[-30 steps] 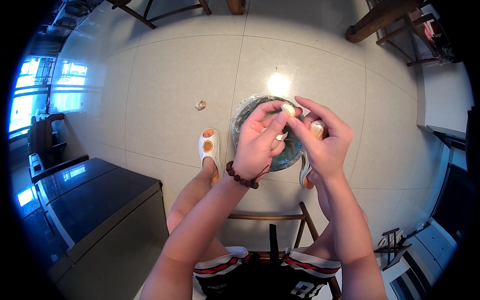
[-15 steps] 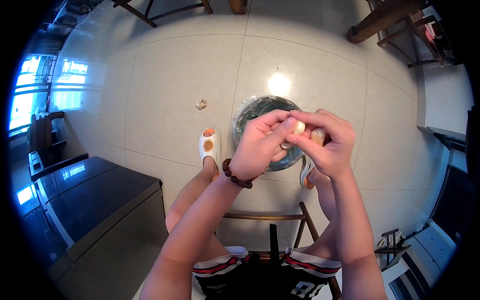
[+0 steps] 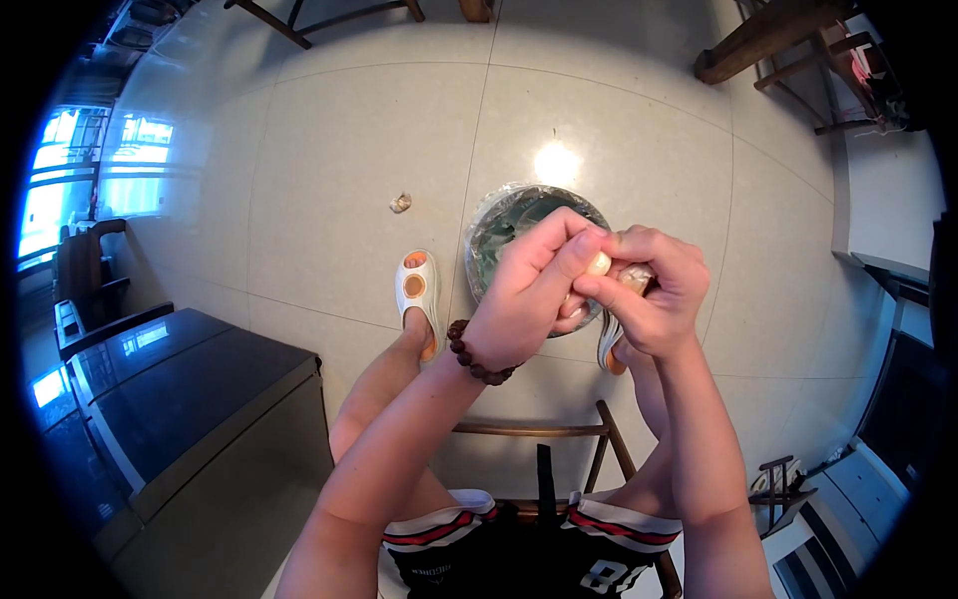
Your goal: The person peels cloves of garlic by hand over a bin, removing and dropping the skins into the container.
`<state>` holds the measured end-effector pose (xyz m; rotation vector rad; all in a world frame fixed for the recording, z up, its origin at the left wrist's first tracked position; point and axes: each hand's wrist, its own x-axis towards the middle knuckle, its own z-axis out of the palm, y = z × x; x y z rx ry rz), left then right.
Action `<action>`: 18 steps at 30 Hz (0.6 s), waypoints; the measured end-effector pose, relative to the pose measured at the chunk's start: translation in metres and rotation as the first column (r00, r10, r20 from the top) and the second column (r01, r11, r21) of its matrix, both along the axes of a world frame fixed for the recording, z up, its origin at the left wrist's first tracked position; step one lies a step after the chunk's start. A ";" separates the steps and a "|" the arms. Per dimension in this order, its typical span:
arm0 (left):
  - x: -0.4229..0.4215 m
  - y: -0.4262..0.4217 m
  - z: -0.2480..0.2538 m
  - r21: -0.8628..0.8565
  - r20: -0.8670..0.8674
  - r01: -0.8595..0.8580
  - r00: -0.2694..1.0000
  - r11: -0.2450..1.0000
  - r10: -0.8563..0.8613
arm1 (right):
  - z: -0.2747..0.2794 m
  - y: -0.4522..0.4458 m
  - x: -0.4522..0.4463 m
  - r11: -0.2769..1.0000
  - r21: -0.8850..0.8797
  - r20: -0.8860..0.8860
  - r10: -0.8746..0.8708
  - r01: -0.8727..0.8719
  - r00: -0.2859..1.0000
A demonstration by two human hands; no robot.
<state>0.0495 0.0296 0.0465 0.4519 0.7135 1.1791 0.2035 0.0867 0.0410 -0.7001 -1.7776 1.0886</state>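
Observation:
A pale garlic clove [image 3: 599,264] is pinched between the fingertips of both hands, over the bin. My left hand [image 3: 534,285], with a dark bead bracelet at its wrist, has its thumb and forefinger against the clove. Its curled lower fingers partly cover something whitish. My right hand [image 3: 659,285] presses the clove from the other side and keeps a brownish, skin-covered piece of garlic [image 3: 637,277] in its curled fingers. Below the hands stands a round bin [image 3: 482,215] lined with clear plastic, its dark inside partly hidden.
A small brownish piece [image 3: 400,203], seemingly garlic, lies on the tiled floor left of the bin. White slippers [image 3: 415,285] flank the bin. At the left is a dark, glossy cabinet [image 3: 200,379]; wooden furniture legs [image 3: 758,45] stand at the back.
My left hand has shifted slightly right and its fingers have curled closer round the clove. The skin-covered garlic in my right hand shows a little more. Both hands stay over the bin.

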 end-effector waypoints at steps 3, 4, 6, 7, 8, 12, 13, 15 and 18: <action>-0.002 0.001 -0.001 -0.008 0.035 0.006 0.999 1.000 -0.006 | -0.002 0.001 -0.002 1.000 0.016 -0.025 -0.005 0.005 1.000; -0.002 0.001 -0.001 -0.008 0.035 0.005 0.999 1.000 -0.005 | -0.002 0.001 -0.001 1.000 0.019 -0.014 0.001 0.000 1.000; -0.001 0.001 0.000 -0.028 0.064 0.003 0.998 1.000 -0.002 | -0.001 0.002 0.000 1.000 0.024 -0.002 0.006 -0.006 1.000; -0.002 0.001 -0.001 -0.028 0.064 0.003 0.998 1.000 -0.001 | 0.000 0.002 0.000 1.000 0.010 -0.012 0.009 -0.009 1.000; -0.003 0.001 -0.001 -0.019 0.079 0.018 0.997 1.000 -0.016 | 0.001 0.002 0.000 1.000 -0.004 -0.023 0.012 -0.012 1.000; -0.001 -0.002 -0.003 -0.016 0.022 0.109 0.994 0.994 -0.108 | -0.003 0.007 0.005 0.999 -0.047 -0.086 -0.007 0.003 0.996; -0.001 -0.002 -0.004 -0.016 0.022 0.109 0.994 0.994 -0.109 | 0.005 0.008 0.005 0.998 -0.060 -0.052 0.006 -0.009 0.999; -0.002 -0.002 -0.007 -0.005 0.052 0.108 0.993 0.994 -0.107 | 0.007 0.007 0.006 0.997 -0.076 -0.018 0.019 -0.020 1.000; -0.002 -0.002 -0.006 -0.037 0.020 0.079 0.997 0.996 -0.079 | 0.003 0.004 0.006 0.985 -0.164 -0.020 -0.051 0.047 0.998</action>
